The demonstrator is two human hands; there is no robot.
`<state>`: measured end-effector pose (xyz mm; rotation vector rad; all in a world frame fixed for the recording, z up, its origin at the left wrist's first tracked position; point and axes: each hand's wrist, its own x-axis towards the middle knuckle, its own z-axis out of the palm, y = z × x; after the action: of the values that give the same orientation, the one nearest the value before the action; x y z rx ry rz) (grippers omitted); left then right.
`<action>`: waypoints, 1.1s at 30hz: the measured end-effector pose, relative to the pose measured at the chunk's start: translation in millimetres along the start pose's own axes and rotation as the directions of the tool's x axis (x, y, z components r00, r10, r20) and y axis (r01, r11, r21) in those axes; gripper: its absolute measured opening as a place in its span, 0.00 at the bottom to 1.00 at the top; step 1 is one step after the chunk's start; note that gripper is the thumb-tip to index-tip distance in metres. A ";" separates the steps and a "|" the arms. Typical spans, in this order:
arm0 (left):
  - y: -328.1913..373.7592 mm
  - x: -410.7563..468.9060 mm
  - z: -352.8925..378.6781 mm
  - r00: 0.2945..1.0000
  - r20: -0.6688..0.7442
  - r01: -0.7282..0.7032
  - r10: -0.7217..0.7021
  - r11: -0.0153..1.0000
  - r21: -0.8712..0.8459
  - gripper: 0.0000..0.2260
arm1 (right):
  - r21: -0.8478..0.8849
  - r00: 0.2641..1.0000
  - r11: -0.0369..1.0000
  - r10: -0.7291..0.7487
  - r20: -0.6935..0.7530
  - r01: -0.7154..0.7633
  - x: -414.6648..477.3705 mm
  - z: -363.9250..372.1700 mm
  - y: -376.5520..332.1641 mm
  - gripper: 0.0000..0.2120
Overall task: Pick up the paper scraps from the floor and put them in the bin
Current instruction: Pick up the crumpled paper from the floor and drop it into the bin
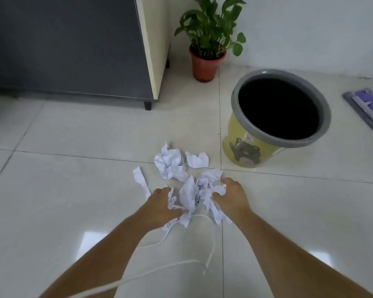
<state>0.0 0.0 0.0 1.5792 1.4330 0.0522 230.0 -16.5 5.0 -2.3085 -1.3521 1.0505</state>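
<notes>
White crumpled paper scraps lie on the pale tiled floor in front of me. My left hand (159, 203) and my right hand (232, 195) close from both sides on a bunch of scraps (199, 194) between them. A larger crumpled ball (170, 163), a small torn piece (196, 160) and a narrow strip (140, 179) lie just beyond, untouched. The bin (248, 151) is yellow with a bear picture and a grey rim; it stands up and to the right of the scraps, and its inside looks dark.
A potted green plant (205, 65) stands by the wall behind the bin. A dark cabinet (69, 46) on short legs fills the upper left. A purple flat mop head (368, 108) lies at the right edge. A thin white cord (181, 263) loops over the floor between my arms.
</notes>
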 end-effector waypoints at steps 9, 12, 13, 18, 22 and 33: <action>-14.8 32.3 20.3 0.985 0.141 -0.157 0.098 0.844 0.513 0.42 | -0.259 1.000 0.966 -0.021 -0.001 0.020 11.9 27.3 22.8 0.32; -18.9 42.7 32.0 0.978 0.162 -0.204 0.128 0.733 0.649 0.46 | -0.343 0.998 0.939 0.004 0.061 0.018 18.3 36.2 25.9 0.39; -19.8 45.9 35.6 0.976 0.155 -0.217 0.152 0.690 0.690 0.46 | -0.364 0.997 0.931 0.005 0.079 0.024 19.9 39.0 27.3 0.41; -17.3 58.4 43.9 0.964 0.195 -0.266 0.181 0.637 0.724 0.35 | -0.426 0.993 0.902 -0.026 0.118 0.074 19.1 56.4 35.0 0.43; -10.6 64.1 44.0 0.970 0.179 -0.244 0.166 0.696 0.676 0.23 | -0.455 0.993 0.883 -0.081 0.090 0.113 19.8 61.9 40.5 0.29; -11.9 71.3 15.2 0.964 -0.057 -0.220 0.260 0.899 0.379 0.12 | -0.027 0.999 0.999 -0.022 -0.046 0.021 22.0 25.7 34.2 0.20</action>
<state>22.1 44.8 -54.4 2.0902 1.3756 0.0117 240.6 -19.4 -41.8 -2.3171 -1.3777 0.9721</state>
